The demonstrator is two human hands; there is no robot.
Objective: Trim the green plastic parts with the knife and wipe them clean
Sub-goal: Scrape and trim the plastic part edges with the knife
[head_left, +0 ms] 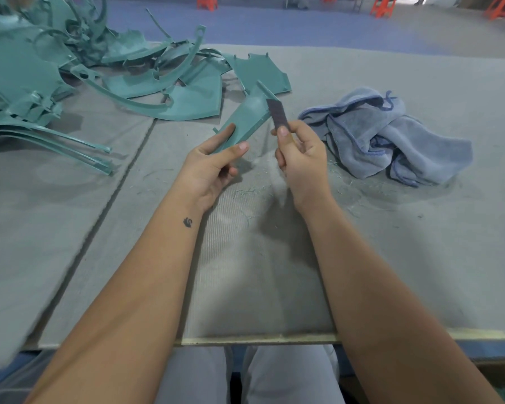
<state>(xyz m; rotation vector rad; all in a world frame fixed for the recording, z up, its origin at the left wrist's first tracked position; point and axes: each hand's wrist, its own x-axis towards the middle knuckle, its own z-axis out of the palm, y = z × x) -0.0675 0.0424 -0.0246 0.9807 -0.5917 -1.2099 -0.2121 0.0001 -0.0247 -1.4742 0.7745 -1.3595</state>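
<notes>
My left hand (213, 164) holds a wedge-shaped green plastic part (247, 116) by its narrow near end, thumb on top and fingers underneath, lifted above the table. My right hand (299, 154) pinches a dark snap-off knife blade (277, 115) between thumb and fingers. The blade points up and away, its tip lying against the right edge of the held part. A crumpled blue-grey cloth (388, 135) lies on the table just right of my right hand.
A heap of green plastic parts (79, 68) and long curved strips covers the table's far left. Thin green shavings (251, 191) litter the grey table covering (420, 258) under my hands. The table's near edge (260, 339) runs above my lap. Orange stools (382, 5) stand on the floor beyond.
</notes>
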